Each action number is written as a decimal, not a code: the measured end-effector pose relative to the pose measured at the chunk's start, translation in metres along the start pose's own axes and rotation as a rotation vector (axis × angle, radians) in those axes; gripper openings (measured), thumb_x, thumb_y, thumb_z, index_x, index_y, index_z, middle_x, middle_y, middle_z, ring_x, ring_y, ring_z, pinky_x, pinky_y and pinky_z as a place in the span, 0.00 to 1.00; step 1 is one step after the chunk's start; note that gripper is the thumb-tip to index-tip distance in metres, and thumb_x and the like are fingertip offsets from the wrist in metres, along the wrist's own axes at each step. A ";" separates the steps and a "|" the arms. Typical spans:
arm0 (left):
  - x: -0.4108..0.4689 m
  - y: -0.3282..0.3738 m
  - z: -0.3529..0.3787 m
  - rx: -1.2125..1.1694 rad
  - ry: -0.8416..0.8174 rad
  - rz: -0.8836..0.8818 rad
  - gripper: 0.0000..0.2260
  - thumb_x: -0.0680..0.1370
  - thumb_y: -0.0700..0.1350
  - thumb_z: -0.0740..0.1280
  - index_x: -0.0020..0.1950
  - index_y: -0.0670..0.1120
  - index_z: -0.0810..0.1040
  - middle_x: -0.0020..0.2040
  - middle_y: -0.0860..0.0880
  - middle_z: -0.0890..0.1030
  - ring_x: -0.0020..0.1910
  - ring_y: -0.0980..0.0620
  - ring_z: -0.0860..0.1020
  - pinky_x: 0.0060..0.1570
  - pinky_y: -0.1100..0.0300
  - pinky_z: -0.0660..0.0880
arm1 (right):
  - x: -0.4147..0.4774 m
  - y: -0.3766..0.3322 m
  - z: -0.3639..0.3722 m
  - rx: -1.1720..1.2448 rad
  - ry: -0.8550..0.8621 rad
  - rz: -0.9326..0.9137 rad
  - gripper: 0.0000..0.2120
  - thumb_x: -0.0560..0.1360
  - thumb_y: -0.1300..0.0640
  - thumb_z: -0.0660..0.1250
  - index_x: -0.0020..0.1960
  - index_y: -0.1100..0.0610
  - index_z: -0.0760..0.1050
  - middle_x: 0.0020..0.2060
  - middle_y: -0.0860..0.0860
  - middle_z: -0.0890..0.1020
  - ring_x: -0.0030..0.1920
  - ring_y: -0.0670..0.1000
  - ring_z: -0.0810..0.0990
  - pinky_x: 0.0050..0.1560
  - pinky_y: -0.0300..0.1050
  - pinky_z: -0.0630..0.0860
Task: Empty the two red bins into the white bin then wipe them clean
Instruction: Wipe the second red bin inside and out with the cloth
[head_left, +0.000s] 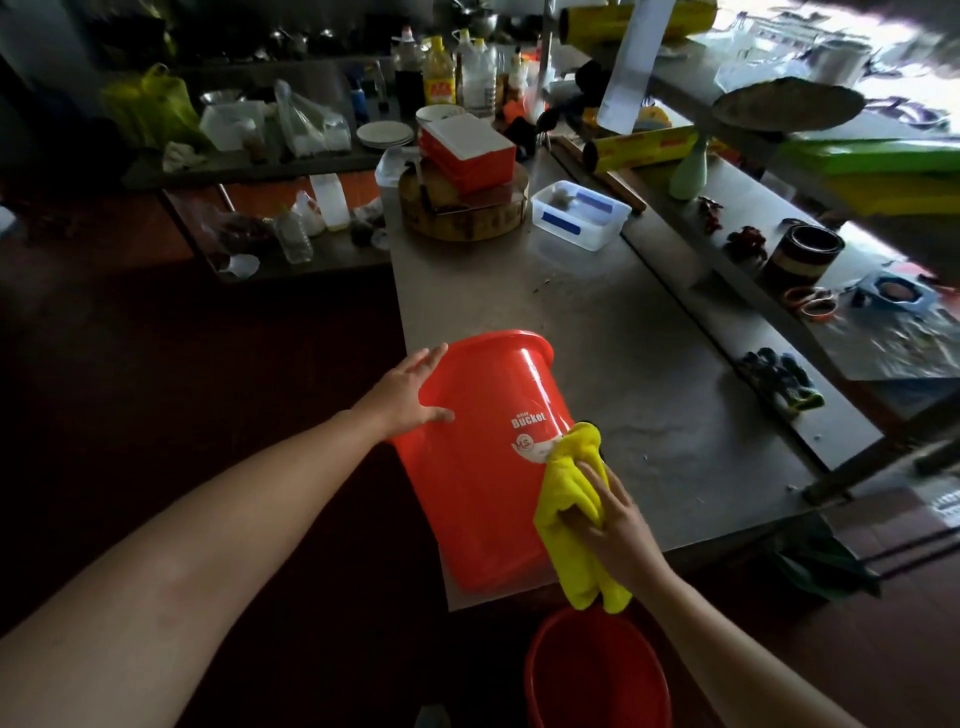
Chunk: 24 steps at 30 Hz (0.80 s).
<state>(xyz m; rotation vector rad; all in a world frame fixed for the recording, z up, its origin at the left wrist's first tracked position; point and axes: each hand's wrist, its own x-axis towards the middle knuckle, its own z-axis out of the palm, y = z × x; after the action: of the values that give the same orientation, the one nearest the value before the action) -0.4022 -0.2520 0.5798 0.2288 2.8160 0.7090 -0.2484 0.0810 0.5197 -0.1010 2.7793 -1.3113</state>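
Red bin on table (483, 467): lies on its side on the steel table (649, 364), rim pointing away from you, base toward you at the table's near edge; the printed side faces up
Left hand (410, 395): your fingers are spread wide and flat on the bin's upper wall near the rim, steadying it, not wrapped around anything
Right hand (613, 514): your fingers are closed on the yellow cloth (571, 499), pressing it against the bin's wall just beside the printed label; loose cloth hangs below your fingers, past the table edge
Second red bin (592, 670): stands upright on the floor, below your right fingers and well apart from them; its inside is too dark to judge
White bin: not in view
Progress, done: the bin under your fingers looks emptied, since it is tipped over for wiping
Progress, in hand: outer wall of this bin being wiped
Progress, left: the rest of this bin, its inside; likely the second bin, whose state you cannot tell from here
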 end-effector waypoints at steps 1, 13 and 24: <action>0.000 -0.001 0.000 0.002 -0.005 -0.003 0.51 0.70 0.64 0.76 0.80 0.67 0.42 0.83 0.52 0.48 0.80 0.45 0.55 0.74 0.46 0.60 | 0.000 -0.001 -0.001 0.011 -0.003 0.007 0.34 0.75 0.43 0.72 0.76 0.33 0.59 0.79 0.44 0.59 0.76 0.55 0.64 0.69 0.64 0.70; -0.008 0.006 -0.028 -0.399 -0.081 0.015 0.25 0.85 0.61 0.50 0.79 0.52 0.65 0.79 0.53 0.65 0.76 0.61 0.60 0.73 0.67 0.53 | 0.023 -0.077 0.060 -0.828 -0.213 -0.439 0.40 0.72 0.28 0.61 0.79 0.33 0.50 0.82 0.47 0.48 0.80 0.65 0.44 0.75 0.70 0.53; -0.013 -0.017 -0.039 -0.550 -0.137 0.026 0.30 0.79 0.72 0.47 0.77 0.62 0.66 0.78 0.58 0.66 0.76 0.57 0.63 0.71 0.61 0.60 | 0.137 -0.154 0.102 -0.924 -0.242 -0.379 0.38 0.75 0.30 0.61 0.80 0.36 0.49 0.82 0.49 0.43 0.79 0.64 0.35 0.75 0.73 0.42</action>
<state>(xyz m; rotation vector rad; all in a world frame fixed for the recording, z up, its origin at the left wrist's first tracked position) -0.4016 -0.2864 0.6071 0.2036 2.3798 1.3721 -0.3713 -0.1072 0.5695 -0.7846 2.9545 0.0793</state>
